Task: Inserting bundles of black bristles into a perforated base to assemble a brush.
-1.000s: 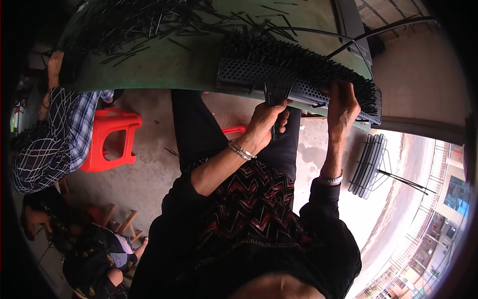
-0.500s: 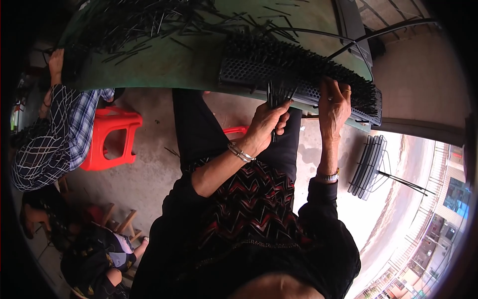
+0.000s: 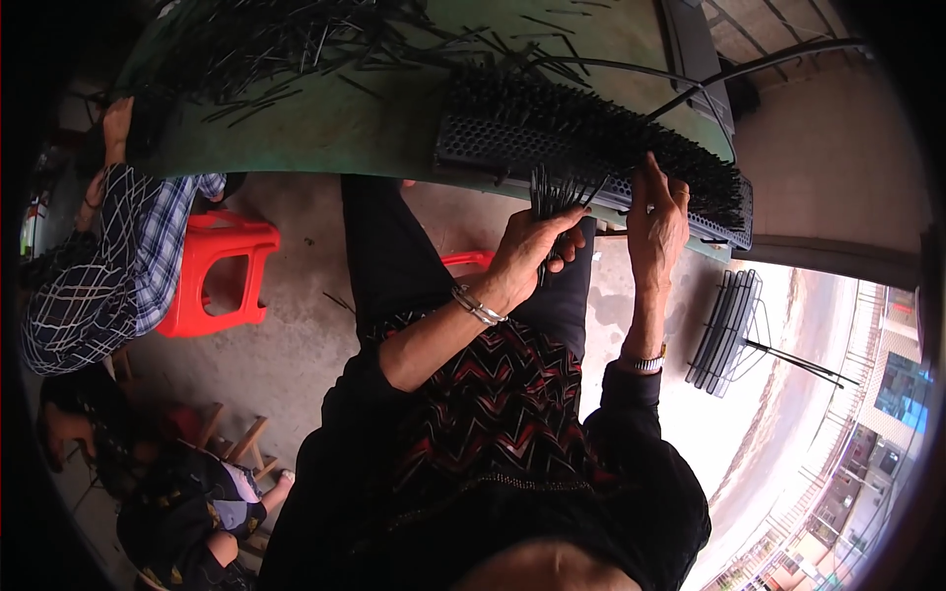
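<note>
"So, what at the centre?"

"Long dark-grey block (image 3: 493,146) with rows of round holes, lying aslant along the near edge of the green-topped surface (image 3: 394,138), right of the middle. Packed along its far side with a thick band of black bristles (image 3: 581,108); bare holes along the near side."

"And just in front of it?"

"Bundle of thin, straight black strips (image 3: 552,195), upright and fanned a little at the top, held in the left hand (image 3: 537,241). Fingers curled firmly around it, silver-coloured bracelet (image 3: 478,303) at the wrist."

"Right hand (image 3: 658,222)?"

"Raised at the near side of the block, right beside the bristles. Fingers bent, tips lost against the dark rows; cannot tell whether pinched together or apart. Pale metal band (image 3: 648,364) around the wrist."

"Farther along the surface?"

"Heap of loose black strips (image 3: 286,49) toward the far left, with scattered pieces reaching toward the block. Curved black rods (image 3: 754,64) over the far right part."

"And beyond?"

"Bright red plastic stool (image 3: 227,236) on the grey floor (image 3: 305,384) to the left, close by a person in a dark checked garment (image 3: 89,295). Lower on that side, another person in black clothing (image 3: 182,512). Off to the right, grey slatted panel (image 3: 724,330) with a thin black pole, near bright daylight."
</note>
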A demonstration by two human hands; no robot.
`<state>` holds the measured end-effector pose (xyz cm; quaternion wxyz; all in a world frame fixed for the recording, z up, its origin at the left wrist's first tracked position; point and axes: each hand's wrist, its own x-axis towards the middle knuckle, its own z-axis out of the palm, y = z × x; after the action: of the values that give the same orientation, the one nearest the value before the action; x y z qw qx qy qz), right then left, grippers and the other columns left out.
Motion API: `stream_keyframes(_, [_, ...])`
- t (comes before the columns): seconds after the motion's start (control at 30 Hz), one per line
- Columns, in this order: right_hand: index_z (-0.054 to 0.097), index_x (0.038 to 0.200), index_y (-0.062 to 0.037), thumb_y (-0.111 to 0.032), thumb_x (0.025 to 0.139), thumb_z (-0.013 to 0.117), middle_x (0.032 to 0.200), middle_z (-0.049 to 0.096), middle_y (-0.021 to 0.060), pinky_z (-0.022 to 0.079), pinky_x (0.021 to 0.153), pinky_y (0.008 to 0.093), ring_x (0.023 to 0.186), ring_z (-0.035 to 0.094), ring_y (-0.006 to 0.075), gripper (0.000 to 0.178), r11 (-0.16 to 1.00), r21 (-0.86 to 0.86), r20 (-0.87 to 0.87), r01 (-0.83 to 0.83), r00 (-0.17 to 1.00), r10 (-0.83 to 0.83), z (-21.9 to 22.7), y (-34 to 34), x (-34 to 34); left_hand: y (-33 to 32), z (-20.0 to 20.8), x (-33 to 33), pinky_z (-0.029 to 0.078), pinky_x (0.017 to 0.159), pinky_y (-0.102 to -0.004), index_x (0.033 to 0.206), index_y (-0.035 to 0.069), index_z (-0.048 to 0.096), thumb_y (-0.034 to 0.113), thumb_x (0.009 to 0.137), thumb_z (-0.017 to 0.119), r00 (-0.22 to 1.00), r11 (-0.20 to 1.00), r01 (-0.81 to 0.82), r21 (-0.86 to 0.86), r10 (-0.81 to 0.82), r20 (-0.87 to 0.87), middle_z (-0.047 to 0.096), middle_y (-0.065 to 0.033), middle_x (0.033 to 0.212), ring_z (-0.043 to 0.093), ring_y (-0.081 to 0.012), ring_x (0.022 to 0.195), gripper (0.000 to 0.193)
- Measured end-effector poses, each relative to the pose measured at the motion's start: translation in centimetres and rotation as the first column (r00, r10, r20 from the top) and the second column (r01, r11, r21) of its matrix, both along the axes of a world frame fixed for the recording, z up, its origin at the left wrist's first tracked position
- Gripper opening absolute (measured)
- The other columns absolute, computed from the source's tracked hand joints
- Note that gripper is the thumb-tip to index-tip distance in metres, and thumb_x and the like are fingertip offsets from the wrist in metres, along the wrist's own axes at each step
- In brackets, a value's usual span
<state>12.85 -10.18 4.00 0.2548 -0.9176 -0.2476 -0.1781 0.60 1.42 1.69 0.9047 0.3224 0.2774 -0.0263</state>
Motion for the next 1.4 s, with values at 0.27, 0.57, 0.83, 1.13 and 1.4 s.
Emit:
stream_keyframes(0.27, [0.064,0.107,0.0004,-0.023,0.093,0.059,0.077,0.060,0.0017,0.042,0.060,0.0238,0.066,0.049,0.0077,0.028,0.900,0.388,-0.632,-0.198,0.654,0.416,1.4,-0.6,-1.0,0.1,0.8,-0.3,0.032,0.047,-0.0203,0.091,0.009,0.067,0.032,0.087,0.066,0.998,0.996,0.064,0.060,-0.063,-0.018,0.065,-0.0014,0.074,0.054,-0.0083,0.059,0.024])
stream_keyframes(0.57, [0.062,0.094,0.0032,-0.014,0.090,0.059,0.075,0.062,0.0060,0.049,0.061,0.0247,0.067,0.059,0.0108,0.018,0.876,0.450,-0.734,-0.175,0.486,0.474,0.9,-0.9,-0.7,0.2,0.4,-0.6,0.031,0.052,-0.0208,0.097,0.010,0.069,0.036,0.087,0.066,0.976,0.965,0.211,0.157,-0.199,-0.092,0.070,0.0009,0.085,0.060,-0.0064,0.067,0.028])
stream_keyframes(0.83, [0.059,0.097,0.0044,-0.009,0.091,0.056,0.082,0.066,0.0107,0.055,0.069,0.0269,0.076,0.068,0.0166,0.015,0.851,0.516,-0.703,-0.092,0.522,0.483,2.6,-1.1,-0.8,0.3,-0.7,0.1,0.032,0.049,-0.0194,0.097,0.009,0.067,0.040,0.089,0.064,0.995,0.982,0.067,0.177,-0.052,-0.085,0.070,-0.0021,0.088,0.067,-0.0095,0.076,0.032])
stream_keyframes(1.13, [0.059,0.099,-0.0002,-0.008,0.093,0.054,0.083,0.071,0.0099,0.052,0.074,0.0250,0.080,0.066,0.0121,0.011,0.891,0.453,-0.251,-0.032,0.954,0.162,1.7,0.0,-0.1,0.7,-2.0,2.0,0.049,0.060,-0.0278,0.107,0.005,0.062,0.024,0.091,0.063,0.997,0.993,-0.057,-0.103,0.053,-0.049,0.068,-0.0093,0.094,0.067,-0.0188,0.083,0.025])
stream_keyframes(1.4, [0.060,0.100,-0.0021,-0.011,0.093,0.056,0.083,0.072,0.0100,0.051,0.071,0.0247,0.079,0.068,0.0127,0.012,0.925,0.380,-0.200,0.012,0.977,0.069,1.6,0.6,-0.2,0.8,-2.2,1.7,0.057,0.077,-0.0394,0.108,-0.004,0.057,0.013,0.092,0.056,0.990,0.967,-0.136,-0.214,0.143,0.019,0.064,-0.0169,0.096,0.066,-0.0260,0.088,0.023])
